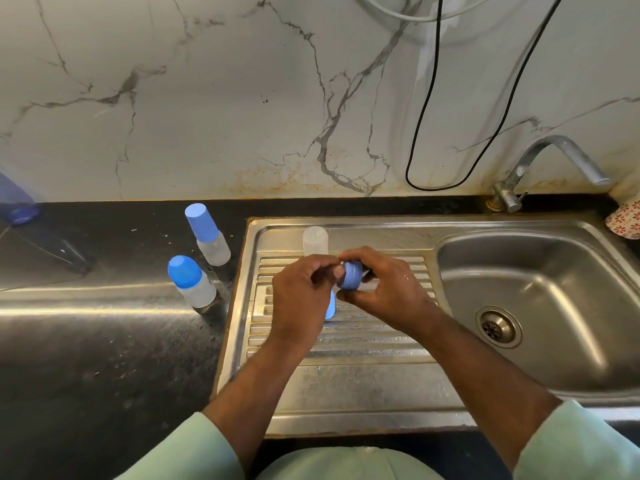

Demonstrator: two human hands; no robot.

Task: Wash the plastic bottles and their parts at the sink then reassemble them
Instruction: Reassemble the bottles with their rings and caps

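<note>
A white marble-patterned wall (pixel 207 98) rises behind a black counter (pixel 86 341) with a steel sink (pixel 346 386) set into it; the tap (pixel 554 157) stands at the far right. No writing can be read. Two capped bottles (pixel 192 282) stand upright on the counter, left of the draining board, and a clear uncapped bottle (pixel 315 240) stands behind the hands. Above the ribs, the right hand (pixel 388 289) grips a blue ring (pixel 351 274), its axis roughly level. The left hand (pixel 301 299) pinches at its opening; what it holds cannot be told.
</note>
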